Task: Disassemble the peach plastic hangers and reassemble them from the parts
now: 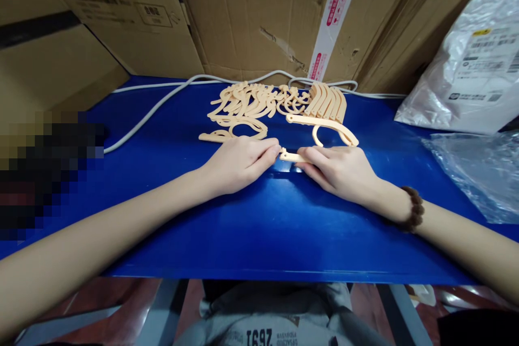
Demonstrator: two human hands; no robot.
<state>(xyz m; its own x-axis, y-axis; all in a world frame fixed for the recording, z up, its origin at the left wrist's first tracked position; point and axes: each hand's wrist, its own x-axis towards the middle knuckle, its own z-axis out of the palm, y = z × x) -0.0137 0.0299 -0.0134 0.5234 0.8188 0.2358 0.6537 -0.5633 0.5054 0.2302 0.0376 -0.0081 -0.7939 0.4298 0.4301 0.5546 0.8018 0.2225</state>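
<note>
My right hand is closed around a peach plastic hanger arm, whose holed end sticks out to the left. My left hand pinches a small peach piece that looks like a hanger hook; only its tip shows, at the end of the arm. Just beyond my hands, a loose pile of curved hanger arms and a cluster of hanger hooks lie on the blue table. To their right is a neat row of hanger arms. A long hanger arm lies in front of that row.
Behind the pieces runs a grey-white cable. Cardboard boxes wall off the back and left. On the right are a white plastic parcel bag and a clear plastic bag. A blurred dark object is at left.
</note>
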